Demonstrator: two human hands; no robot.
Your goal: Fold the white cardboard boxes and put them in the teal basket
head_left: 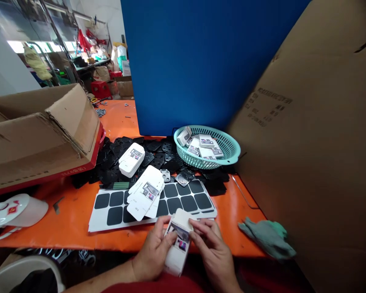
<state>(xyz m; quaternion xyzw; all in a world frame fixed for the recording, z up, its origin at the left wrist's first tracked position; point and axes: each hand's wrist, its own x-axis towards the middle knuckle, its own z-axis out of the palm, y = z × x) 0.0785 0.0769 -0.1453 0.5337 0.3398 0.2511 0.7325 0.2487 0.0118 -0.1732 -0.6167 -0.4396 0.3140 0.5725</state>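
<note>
Both hands grip one small white carton [178,242] at the near edge of the orange worktop [73,219]. The left hand [154,252] wraps its side, and the right hand [215,252] pinches its top flap. Flat cartons [146,193] lie just behind, on a sheet of black pads [183,199].

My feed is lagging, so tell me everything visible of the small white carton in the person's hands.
The small white cardboard carton is a slim rectangular box with a colour picture printed on its upward face. It is tilted, top end pointing away over the near edge of the orange table. The left hand grips its left side; the right hand pinches its top end.
</note>
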